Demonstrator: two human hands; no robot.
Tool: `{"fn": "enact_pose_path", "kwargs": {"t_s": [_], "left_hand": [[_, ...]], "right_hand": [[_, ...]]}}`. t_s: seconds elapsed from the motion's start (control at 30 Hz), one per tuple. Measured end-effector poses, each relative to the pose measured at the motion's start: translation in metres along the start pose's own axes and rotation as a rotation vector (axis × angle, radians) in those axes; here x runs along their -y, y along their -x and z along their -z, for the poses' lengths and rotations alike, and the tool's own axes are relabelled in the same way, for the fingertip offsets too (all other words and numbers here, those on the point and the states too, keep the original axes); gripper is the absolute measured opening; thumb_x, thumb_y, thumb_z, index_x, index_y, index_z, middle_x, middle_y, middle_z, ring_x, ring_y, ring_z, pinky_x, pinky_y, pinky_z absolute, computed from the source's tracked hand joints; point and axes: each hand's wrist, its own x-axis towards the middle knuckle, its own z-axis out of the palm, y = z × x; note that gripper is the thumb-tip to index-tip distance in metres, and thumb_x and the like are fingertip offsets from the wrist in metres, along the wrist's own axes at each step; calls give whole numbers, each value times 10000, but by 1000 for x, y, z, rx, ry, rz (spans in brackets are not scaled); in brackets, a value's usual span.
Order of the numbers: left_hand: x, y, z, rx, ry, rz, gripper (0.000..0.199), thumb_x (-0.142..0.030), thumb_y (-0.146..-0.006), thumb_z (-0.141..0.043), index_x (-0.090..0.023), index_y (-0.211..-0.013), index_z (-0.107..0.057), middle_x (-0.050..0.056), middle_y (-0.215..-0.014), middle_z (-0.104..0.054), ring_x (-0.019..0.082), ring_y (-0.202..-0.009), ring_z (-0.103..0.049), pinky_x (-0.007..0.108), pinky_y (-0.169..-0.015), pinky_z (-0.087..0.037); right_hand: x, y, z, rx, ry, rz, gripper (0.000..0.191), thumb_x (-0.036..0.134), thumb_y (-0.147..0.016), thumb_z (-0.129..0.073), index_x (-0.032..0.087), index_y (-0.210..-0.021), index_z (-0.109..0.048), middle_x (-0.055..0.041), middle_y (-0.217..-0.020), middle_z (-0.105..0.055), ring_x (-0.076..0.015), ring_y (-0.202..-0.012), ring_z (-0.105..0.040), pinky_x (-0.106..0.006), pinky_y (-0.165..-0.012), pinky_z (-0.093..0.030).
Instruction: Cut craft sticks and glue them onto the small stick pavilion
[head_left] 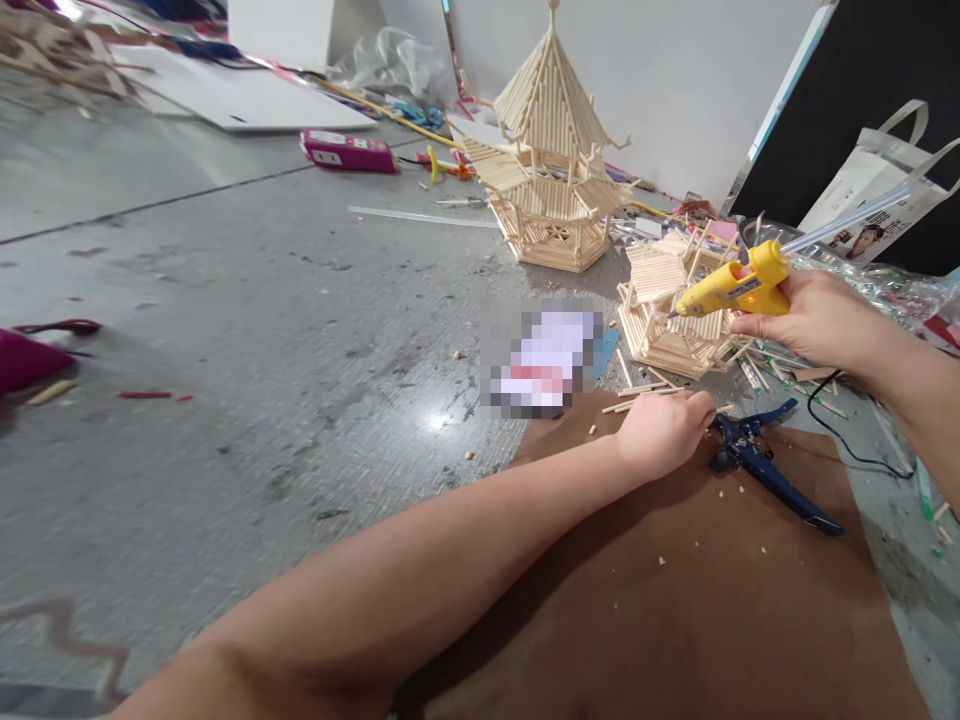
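My right hand (821,315) is wrapped round a yellow hot glue gun (739,285), with a clear glue stick out of its back. The nozzle points left, over a small, partly built model of wooden sticks (660,335). Below it, my left hand (667,435) is closed in a pinch just above the brown sheet. From its fingertips pokes the pale end of a thin wooden stick (724,408); the rest is hidden. Right beside those fingers lies a dark blue pair of cutters (765,462). Several loose sticks (637,390) lie between my left hand and the small model.
A taller stick pagoda (555,180) stands behind. A blurred-out phone-like object (547,355) lies left of the small model. Farther off are a magenta power strip (349,150) and a white bag (855,190). The gun's black cord (840,440) curves at right, by plastic scraps.
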Motion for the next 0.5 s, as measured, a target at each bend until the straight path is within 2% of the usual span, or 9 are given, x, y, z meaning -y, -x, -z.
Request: {"fn": "enact_pose_path", "kwargs": {"t_s": [0.5], "left_hand": [[2, 0, -3, -13, 7, -8, 261, -279, -857, -354, -174, -883, -591, 60, -770, -640, 145, -698, -607, 269, -612, -451]], "right_hand": [[1, -1, 0, -12, 29, 2, 467, 542, -604, -597, 190, -906, -652, -57, -800, -653, -221, -742, -578, -343, -640, -405]]}}
